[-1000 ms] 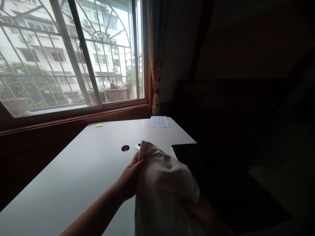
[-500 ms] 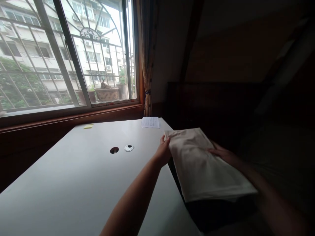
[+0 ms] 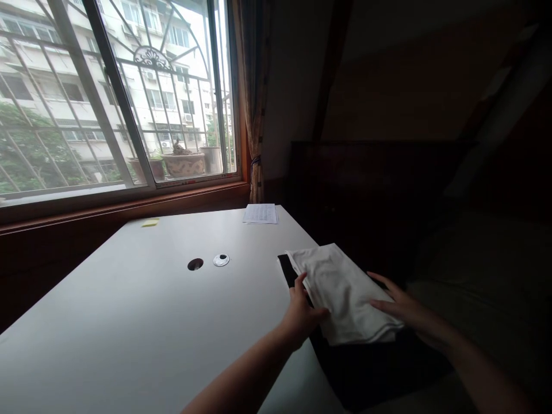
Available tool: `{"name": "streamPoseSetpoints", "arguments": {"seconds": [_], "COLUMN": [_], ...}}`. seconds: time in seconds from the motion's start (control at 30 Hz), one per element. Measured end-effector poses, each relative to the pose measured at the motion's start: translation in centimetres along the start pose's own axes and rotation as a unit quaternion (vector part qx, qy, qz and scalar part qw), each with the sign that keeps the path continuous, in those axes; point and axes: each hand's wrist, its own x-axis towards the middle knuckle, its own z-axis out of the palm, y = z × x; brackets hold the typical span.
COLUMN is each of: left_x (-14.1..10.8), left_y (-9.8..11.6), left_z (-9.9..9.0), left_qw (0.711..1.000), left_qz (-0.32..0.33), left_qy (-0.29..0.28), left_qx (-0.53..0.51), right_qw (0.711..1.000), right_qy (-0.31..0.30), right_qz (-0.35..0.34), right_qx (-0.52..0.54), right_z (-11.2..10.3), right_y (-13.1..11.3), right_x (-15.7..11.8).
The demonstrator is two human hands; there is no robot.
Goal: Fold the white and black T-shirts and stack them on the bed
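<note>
A folded white cloth [image 3: 345, 296] lies on a black cloth [image 3: 371, 368] at the right edge of the white table [image 3: 172, 322]. My left hand [image 3: 304, 313] rests at the white cloth's left edge, thumb and fingers apart. At the right edge of the white cloth is my right hand [image 3: 397, 302], its fingers spread and touching the fabric. Neither hand is closed around the cloth. Part of the black cloth shows beyond the white one at its upper left corner.
Papers [image 3: 261, 213] lie near the table's back corner, and a yellow note [image 3: 150, 222] at the back left. A cable hole [image 3: 195, 264] and its round cover [image 3: 221, 260] are mid-table. A curtain [image 3: 256, 115] hangs beside the barred window.
The white cloth, raised and held in both hands before, now lies lower on the black cloth. Both hands have moved down and their fingers have opened.
</note>
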Motion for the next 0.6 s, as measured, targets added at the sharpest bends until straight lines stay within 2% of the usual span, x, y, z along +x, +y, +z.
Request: {"name": "streamPoseSetpoints", "arguments": {"seconds": [0.17,0.33,0.47,0.6], "left_x": [-1.6,-2.0,-0.3,2.6], "left_y": [0.3,-0.7,-1.1,-0.2], "left_z": [0.7,0.4,-0.2,-1.0], "left_qw": [1.000,0.994,0.990,0.998], "left_qz": [0.018,0.031,0.034,0.019], "left_qy": [-0.022,-0.048,-0.074,-0.040], "left_qx": [0.009,0.088,0.117,0.045], "right_qw": [0.999,0.998,0.997,0.995], "right_qy": [0.028,0.031,0.023,0.027], "right_qz": [-0.042,-0.054,-0.070,-0.084], "right_qx": [-0.003,-0.012,-0.009,-0.045], "right_z": [-0.1,-0.1,0.2,0.3], "right_y": [0.2,2.0,3.1,2.8], "right_x": [-1.6,-2.0,-1.3,-1.3]}}
